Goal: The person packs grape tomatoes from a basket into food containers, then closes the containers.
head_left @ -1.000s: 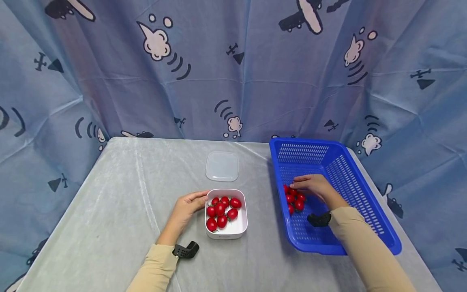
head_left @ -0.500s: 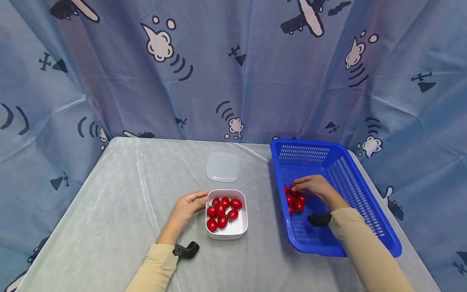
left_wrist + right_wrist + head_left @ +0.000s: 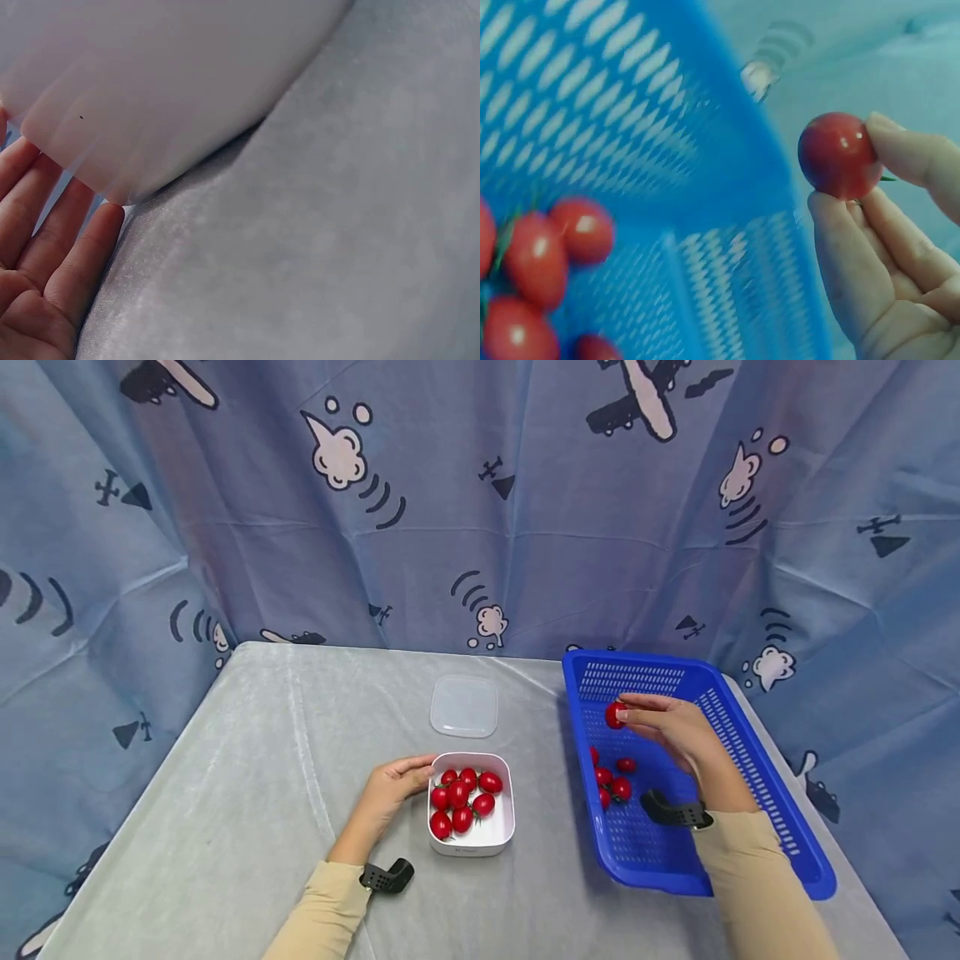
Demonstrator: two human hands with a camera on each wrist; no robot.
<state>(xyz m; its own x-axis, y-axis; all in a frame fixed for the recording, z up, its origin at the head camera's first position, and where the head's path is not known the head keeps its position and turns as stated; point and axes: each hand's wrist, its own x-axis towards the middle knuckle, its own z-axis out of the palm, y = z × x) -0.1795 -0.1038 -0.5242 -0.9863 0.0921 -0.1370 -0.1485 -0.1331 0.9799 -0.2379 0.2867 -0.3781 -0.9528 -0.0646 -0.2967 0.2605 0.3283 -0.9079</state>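
The grip of the right hand (image 3: 678, 731) is narrow, pinching one red tomato (image 3: 615, 716) between thumb and fingertips; the right wrist view shows a green sliver of stem on its side toward the palm. This tomato hangs apart from the rest, over the 10 o'clock part of the blue basket (image 3: 637, 853). Below it, at about 6 o'clock, several loose tomatoes (image 3: 621, 789) lie on the basket floor, gathered along the 9 o'clock wall. A black wrist mount (image 3: 675, 810) sits between this hand and its tan sleeve (image 3: 757, 860). The left hand (image 3: 392, 789) grasps nothing: its fingers are extended, tips touching the outer wall of the white box (image 3: 471, 851), mainly near the 10 o'clock corner. Inside the box, red tomatoes (image 3: 457, 794) crowd the 9 to 1 o'clock side, while white bottom shows toward 4 and 5 o'clock. The box stands at 9 o'clock from the basket, well apart from it. A clear, flat lid (image 3: 464, 706) lies just beyond the box at 12 o'clock. All of this rests on a bench (image 3: 225, 827) under pale grey cloth, and a blue curtain (image 3: 435, 468) printed with planes and clouds hangs behind, across 10 to 2 o'clock.
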